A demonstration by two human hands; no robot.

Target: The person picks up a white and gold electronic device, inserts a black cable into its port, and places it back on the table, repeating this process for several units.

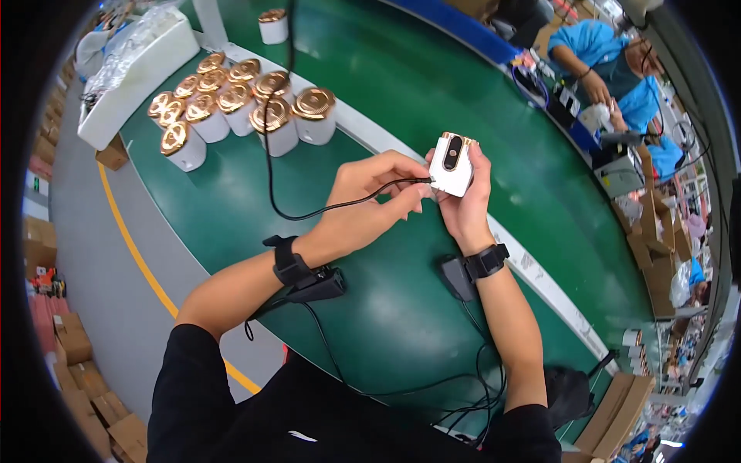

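My right hand (pixel 471 210) holds up a small white device (pixel 450 182) with a black oval panel and gold trim at its top end. Thumb and fingers clasp it from the sides and beneath. Between the pinched fingertips of my left hand (pixel 364 199) is the end of a thin black cable (pixel 296 218), held against the device's lower left side. Whether the plug is inserted is hidden by the fingers. From there the cable loops left and rises out of view at the top. Each wrist wears a black strap with a black module attached.
Several white canisters with gold tops (pixel 207 110) stand on the green table (pixel 363 309) at the far left; another (pixel 273 28) stands beyond the white rail (pixel 359 127). A white bin (pixel 143 77) holds clear plastic. Black wires (pixel 432 380) lie near me. A co-worker (pixel 594 73) sits across.
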